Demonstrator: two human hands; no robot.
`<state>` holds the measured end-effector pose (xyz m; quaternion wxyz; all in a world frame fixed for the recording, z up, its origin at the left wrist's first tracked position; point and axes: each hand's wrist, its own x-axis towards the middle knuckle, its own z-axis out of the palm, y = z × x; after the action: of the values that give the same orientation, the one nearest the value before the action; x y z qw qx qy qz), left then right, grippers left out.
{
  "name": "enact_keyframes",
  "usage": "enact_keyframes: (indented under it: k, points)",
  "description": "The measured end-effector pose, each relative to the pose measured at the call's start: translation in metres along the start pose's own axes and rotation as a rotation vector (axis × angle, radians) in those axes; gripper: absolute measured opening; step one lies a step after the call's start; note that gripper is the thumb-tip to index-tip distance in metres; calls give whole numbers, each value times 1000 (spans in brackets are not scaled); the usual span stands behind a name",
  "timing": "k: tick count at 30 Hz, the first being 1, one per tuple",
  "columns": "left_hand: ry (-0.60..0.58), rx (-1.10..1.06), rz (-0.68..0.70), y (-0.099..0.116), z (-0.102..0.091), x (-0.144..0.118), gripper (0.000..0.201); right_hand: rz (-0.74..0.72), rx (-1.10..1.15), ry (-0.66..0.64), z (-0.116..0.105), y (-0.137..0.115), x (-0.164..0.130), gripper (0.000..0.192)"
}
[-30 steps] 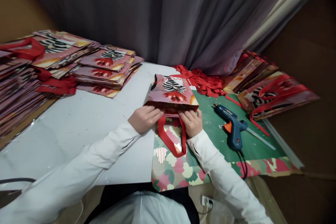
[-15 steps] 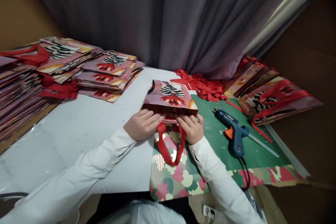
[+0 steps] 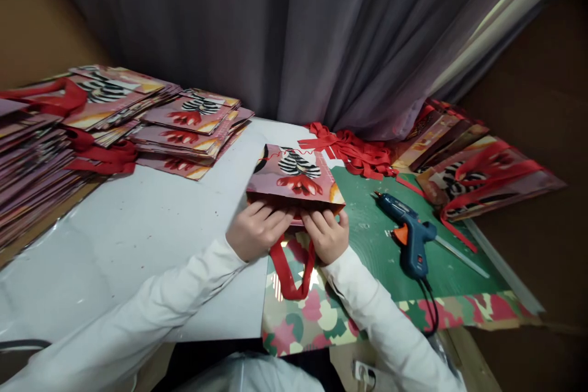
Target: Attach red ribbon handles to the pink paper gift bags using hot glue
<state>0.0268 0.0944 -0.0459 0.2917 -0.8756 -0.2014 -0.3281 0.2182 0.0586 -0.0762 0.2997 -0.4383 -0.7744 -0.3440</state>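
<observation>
A pink paper gift bag (image 3: 271, 182) with a striped bow print lies in front of me, its mouth turned towards me. My left hand (image 3: 258, 229) has its fingers bent over the left part of the near edge, tips reaching into the opening. On the right part of the same edge, my right hand (image 3: 327, 234) grips likewise, fingers inside the mouth. Both thumbs are hidden. A red ribbon handle (image 3: 285, 285) loops down from the bag between my hands, onto the patterned paper (image 3: 316, 321). What lies under the fingertips inside the bag cannot be made out.
Flat bags (image 3: 105, 95) are stacked high at the left, some with red ribbons. A blue glue gun (image 3: 413, 239) rests on the green mat (image 3: 367, 257) at the right. Behind it are a heap of red ribbons (image 3: 358, 150) and finished-looking bags (image 3: 487, 177). A grey curtain (image 3: 275, 37) hangs behind.
Both hands and the bag's near edge have come slightly closer to me, the left hand shifting right and the right hand left. The ribbon loop has moved a little down and left.
</observation>
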Motion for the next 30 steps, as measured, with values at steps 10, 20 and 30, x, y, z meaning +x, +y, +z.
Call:
enact_keyframes:
  k: [10,20,30]
  points:
    - [13,29,34,-11,-8,2,21,49,-16,-50,-9,8,0,24]
    - [58,-22,122,-39,-3,-16,24,58,13,-6,-6,27,-10,34]
    - [102,-85,194,-45,-6,-15,25,-74,39,7,-11,35,-8,33]
